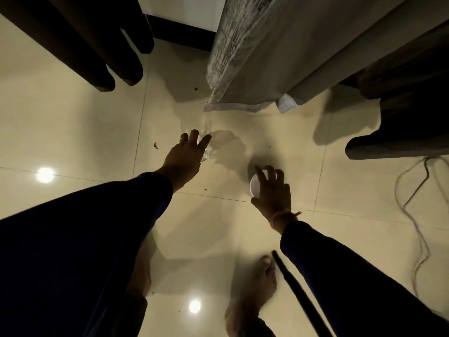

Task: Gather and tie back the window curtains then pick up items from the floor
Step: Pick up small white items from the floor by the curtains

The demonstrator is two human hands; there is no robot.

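I look straight down at a glossy cream tile floor. My left hand (185, 158) reaches down over a clear plastic bottle (206, 147) lying on the tiles, fingers spread across it; much of the bottle is hidden under the hand. My right hand (273, 194) is wrapped around a white cup (255, 187), whose round rim shows on the hand's left side. A grey patterned curtain (243, 57) hangs down just beyond the bottle, its hem close to the floor.
Dark curtain folds (80, 42) hang at the upper left. A dark piece of furniture (401, 127) stands at the right, with a light cable (413, 215) snaking over the floor beside it. My bare feet (257, 283) are below. Small crumbs dot the tiles.
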